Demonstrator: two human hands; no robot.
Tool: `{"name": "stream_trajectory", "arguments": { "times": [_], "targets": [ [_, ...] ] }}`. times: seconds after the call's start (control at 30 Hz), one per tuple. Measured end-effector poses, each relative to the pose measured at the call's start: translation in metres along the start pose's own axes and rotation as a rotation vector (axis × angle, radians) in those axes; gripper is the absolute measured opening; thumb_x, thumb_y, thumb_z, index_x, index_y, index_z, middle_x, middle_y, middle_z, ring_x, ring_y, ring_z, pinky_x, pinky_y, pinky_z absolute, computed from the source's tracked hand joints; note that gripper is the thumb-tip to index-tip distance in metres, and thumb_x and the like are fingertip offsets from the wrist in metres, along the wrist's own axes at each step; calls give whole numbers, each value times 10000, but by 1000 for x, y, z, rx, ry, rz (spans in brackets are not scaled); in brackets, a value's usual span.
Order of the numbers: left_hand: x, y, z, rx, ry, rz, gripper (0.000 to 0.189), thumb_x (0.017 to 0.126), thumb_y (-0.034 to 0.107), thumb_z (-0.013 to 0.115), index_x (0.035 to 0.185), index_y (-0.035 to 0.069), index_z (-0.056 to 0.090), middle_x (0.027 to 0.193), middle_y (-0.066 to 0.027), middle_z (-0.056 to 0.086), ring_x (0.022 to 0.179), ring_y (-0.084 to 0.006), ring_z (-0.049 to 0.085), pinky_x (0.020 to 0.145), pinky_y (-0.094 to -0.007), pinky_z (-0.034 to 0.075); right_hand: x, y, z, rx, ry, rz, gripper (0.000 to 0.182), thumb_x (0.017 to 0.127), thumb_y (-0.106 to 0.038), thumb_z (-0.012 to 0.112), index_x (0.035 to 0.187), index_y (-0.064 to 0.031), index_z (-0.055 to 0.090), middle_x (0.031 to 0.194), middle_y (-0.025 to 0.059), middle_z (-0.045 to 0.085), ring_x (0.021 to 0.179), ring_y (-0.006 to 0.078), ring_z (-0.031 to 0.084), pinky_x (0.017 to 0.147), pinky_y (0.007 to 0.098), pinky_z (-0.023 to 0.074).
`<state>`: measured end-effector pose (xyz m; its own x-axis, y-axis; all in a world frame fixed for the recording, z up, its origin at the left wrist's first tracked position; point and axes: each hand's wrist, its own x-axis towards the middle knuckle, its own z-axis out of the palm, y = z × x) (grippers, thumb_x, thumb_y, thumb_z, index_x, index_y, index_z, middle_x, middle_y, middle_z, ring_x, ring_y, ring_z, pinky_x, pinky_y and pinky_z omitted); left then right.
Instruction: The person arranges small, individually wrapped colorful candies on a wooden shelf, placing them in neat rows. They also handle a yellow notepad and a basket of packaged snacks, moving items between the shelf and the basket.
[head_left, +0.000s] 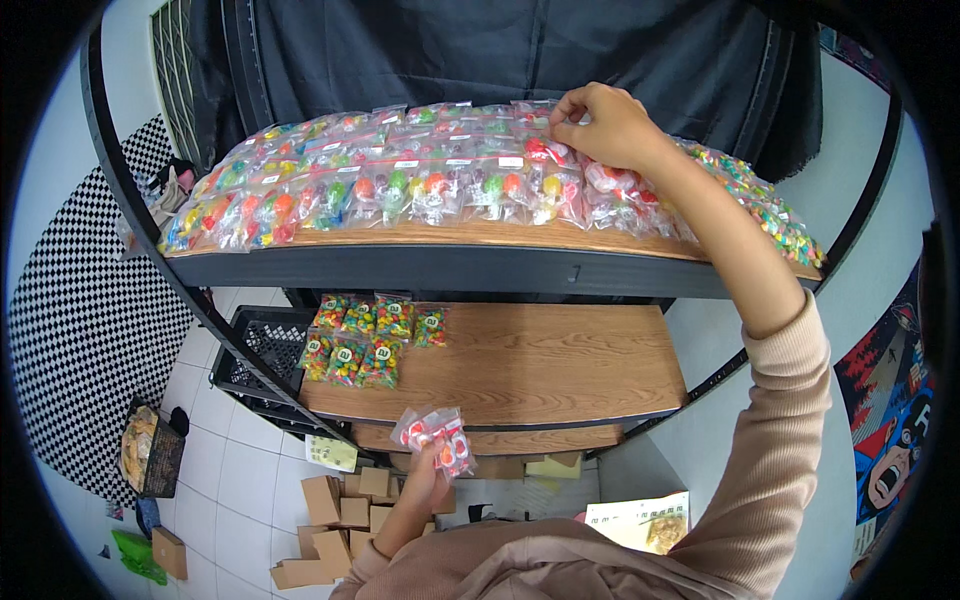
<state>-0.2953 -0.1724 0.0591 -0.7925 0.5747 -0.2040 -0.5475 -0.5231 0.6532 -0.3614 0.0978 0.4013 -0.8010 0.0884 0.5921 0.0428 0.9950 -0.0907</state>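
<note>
My left hand (429, 472) holds a few small clear zip bags of red, white and orange sweets (442, 444) low in front of the shelves. My right hand (604, 124) reaches over the upper shelf, thumb and fingertips pinched together at the bags near its back; whether it grips one cannot be told. Just below those fingers lies a bag with red sweets (541, 150). Rows of clear bags with colourful wrapped sweets (435, 187) cover the shelf, many with small white labels. To the right, partly behind my forearm, are bags of small multicoloured candies (772, 214).
Several candy bags with round stickers (379, 360) lie at the left of the lower wooden shelf (547, 360). A black plastic crate (262, 352) stands beside it. Cardboard boxes (330, 551) are piled on the tiled floor. Black uprights (217, 322) frame the shelves; a black cloth (412, 60) hangs behind.
</note>
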Motion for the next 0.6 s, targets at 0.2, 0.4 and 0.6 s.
{"name": "stream_trajectory", "arguments": {
  "times": [0.2,0.4,0.6],
  "targets": [
    [8,41,56,18,-117,148,418,789,303,459,1132,71,402,1052,-76,492,893,-185,515,736,-340,440,-59,-56,-19,126,223,-628,190,643,-198,604,779,-70,569,777,74,534,764,213,512,628,339,372],
    [14,44,89,-185,-308,85,376,819,186,466,1152,65,341,1078,-85,459,986,-202,477,820,-363,423,-157,-87,22,243,-191,-875,333,586,-234,612,874,-78,554,893,59,503,722,183,527,564,299,438],
    [13,45,92,-27,-390,169,613,786,576,277,1172,105,346,1102,-49,449,1033,-175,439,841,-337,391,-172,-73,44,313,-168,-830,330,607,-169,604,916,-65,554,928,65,520,777,181,524,581,263,485]
  ]
}}
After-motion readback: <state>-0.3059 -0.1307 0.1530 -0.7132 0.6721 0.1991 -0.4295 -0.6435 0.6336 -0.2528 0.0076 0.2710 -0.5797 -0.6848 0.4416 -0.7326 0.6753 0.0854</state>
